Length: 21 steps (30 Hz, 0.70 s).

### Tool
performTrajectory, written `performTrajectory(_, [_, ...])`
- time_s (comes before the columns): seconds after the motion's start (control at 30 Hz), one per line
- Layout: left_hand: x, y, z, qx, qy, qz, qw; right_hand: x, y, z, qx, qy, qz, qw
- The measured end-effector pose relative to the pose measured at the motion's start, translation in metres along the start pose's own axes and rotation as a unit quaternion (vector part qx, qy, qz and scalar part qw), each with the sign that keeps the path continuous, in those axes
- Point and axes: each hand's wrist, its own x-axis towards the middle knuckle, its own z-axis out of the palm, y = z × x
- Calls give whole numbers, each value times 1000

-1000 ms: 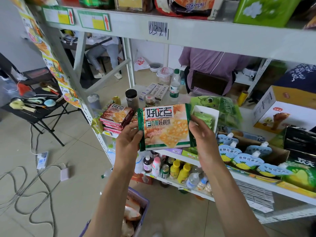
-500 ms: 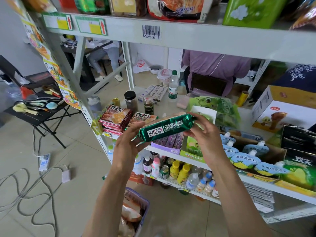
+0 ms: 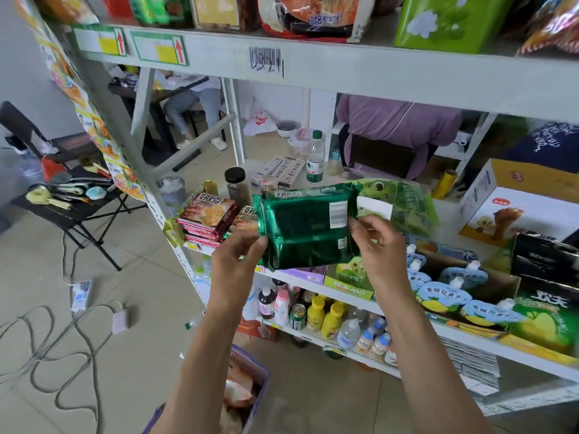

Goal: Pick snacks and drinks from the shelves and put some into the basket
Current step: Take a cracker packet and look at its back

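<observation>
Fingers of both hands pinch a green snack packet [image 3: 305,228] by its side edges, left hand [image 3: 236,261] and right hand [image 3: 380,253], its back side toward the camera, in front of the middle shelf [image 3: 360,300]. Below, the basket [image 3: 250,372] already holds some packets; this one is not yet in.

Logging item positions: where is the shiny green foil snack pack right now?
In the head view, centre frame: the shiny green foil snack pack is held between left hand and right hand, before the middle shelf.
</observation>
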Motion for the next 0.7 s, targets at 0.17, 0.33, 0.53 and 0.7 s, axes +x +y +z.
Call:
performTrajectory(0.17, [3, -5, 6, -25, 12, -31, 999, -2, -4, -1, 30, -13, 1, 999])
performTrajectory(0.33, [6, -2, 10, -45, 20, -32, 998, 0, -4, 2, 50, 8, 10, 999])
performTrajectory(0.53, [17, -5, 12, -57, 33, -23, 998, 5, 4, 11, 55, 37, 7, 998])
performTrajectory(0.7, [29, -10, 5, -57, 27, -11, 998, 10, 4, 23, 47, 56, -3, 997])
